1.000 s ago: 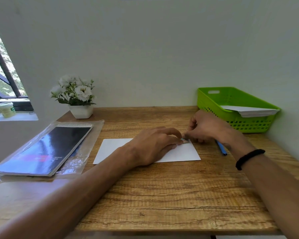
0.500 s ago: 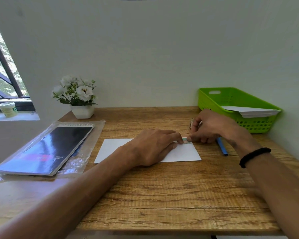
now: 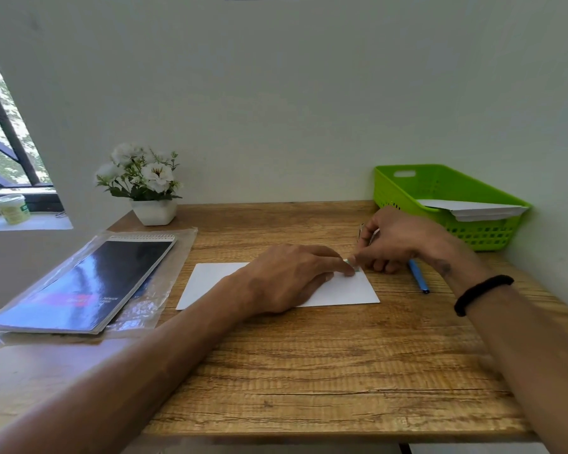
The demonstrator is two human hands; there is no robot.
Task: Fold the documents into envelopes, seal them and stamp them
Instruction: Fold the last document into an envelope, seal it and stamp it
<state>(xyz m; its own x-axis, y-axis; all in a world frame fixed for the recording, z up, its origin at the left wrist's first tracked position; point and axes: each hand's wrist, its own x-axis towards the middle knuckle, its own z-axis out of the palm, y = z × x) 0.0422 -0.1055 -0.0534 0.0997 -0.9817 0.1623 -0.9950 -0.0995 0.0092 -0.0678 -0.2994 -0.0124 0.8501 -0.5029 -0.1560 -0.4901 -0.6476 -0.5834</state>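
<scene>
Envelope [image 3: 338, 288], white, lies flat on the wooden table [image 3: 309, 371], front face up, long edge running left to right. Only one view, the head camera.

Left hand [image 3: 289, 276] rests palm down on the envelope's middle and covers much of it. Fingers are straight and laid together; the index fingertip presses down at the envelope's far right corner. A small greenish stamp [image 3: 351, 263] shows at that corner, just under and beside the fingertip.

Right hand [image 3: 394, 240] sits just right of the left fingertips, beyond the envelope's right edge. Its fingers are curled, and thumb and forefinger tips meet at the stamp's right edge, touching the left index finger. Whether they pinch the stamp or only touch it: cannot tell, too small. A thin silvery item shows at the knuckles on the hand's far side; identity unclear. A black band [image 3: 482, 293] circles the right wrist.

Blue pen [image 3: 418, 280] lies on the table, partly under the right hand, its tip pointing toward the near edge. Green basket [image 3: 404, 185] stands beyond and right of the right hand against the wall, with white papers [image 3: 473, 209] resting in it and on its right rim.

Well left of the left hand: a dark spiral notebook [image 3: 86, 283] on a clear plastic sleeve [image 3: 177, 253]. Beyond it, a white pot of white flowers [image 3: 145, 181]. A small tub [image 3: 12, 208] sits on the window sill, far left.
</scene>
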